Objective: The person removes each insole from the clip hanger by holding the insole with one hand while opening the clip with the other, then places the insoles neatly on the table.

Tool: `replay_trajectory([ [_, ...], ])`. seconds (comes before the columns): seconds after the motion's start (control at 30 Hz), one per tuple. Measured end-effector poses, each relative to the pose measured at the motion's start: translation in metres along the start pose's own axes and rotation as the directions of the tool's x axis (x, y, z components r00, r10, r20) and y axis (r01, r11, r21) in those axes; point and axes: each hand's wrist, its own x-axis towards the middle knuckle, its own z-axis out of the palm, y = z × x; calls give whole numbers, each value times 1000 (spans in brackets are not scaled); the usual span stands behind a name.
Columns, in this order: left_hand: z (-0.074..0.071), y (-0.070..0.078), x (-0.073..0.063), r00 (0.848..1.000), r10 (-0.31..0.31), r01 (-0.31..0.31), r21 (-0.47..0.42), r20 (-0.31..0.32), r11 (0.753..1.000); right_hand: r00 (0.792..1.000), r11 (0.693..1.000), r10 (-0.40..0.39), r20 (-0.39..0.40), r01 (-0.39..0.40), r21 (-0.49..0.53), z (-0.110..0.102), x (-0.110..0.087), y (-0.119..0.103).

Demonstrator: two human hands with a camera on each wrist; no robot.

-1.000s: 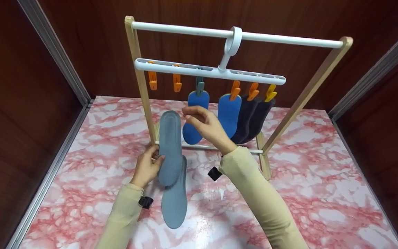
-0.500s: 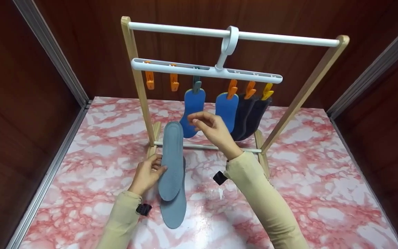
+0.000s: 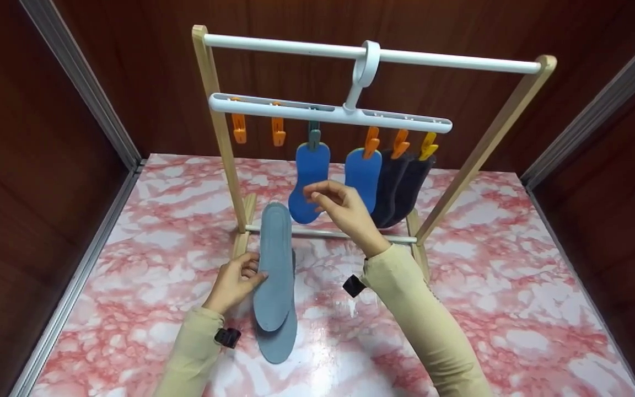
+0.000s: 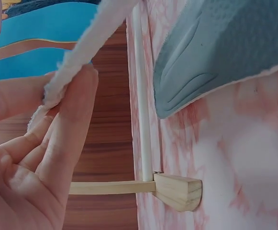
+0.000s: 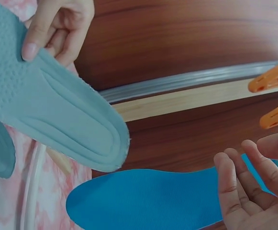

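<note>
My left hand [image 3: 233,284] pinches a grey insole [image 3: 276,264] by its left edge, thumb on the near face. The insole is held up over a second grey insole [image 3: 280,347] lying on the marbled surface, partly covering it in the head view. My right hand [image 3: 348,212] hovers with fingers loosely bent and nothing between them, in front of a hanging blue insole [image 3: 312,162]. That insole hangs from a dark green clip [image 3: 314,139]. In the right wrist view, the right fingers [image 5: 228,187] overlap the blue insole [image 5: 143,199].
A white hanger [image 3: 284,110] hooks over the rack's top rail [image 3: 295,47]. Two orange clips [image 3: 239,129] at its left hold nothing. Another blue insole [image 3: 361,168] and dark insoles [image 3: 419,182] hang at right. Wooden posts [image 3: 483,149] flank the hanger; brown panels [image 3: 119,99] enclose the area.
My left hand has lowered the grey insole toward me, so it covers more of the one beneath. My right hand has drifted slightly down and right, away from the insole's top end.
</note>
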Motion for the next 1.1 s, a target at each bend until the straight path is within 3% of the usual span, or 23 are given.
replay_trajectory([
  [0.23,1,-7,-3,994,-51,54,-22,95,998,1000,1000,-5,-16,4,-7,-2,-1,3],
  [0.57,3,-15,-8,973,-105,111,-16,205,994,998,999,35,-42,-35,-3,-5,-4,6],
  [1.1,10,-31,-17,956,-191,193,14,222,981,999,999,40,-25,-39,28,-1,-3,10],
])
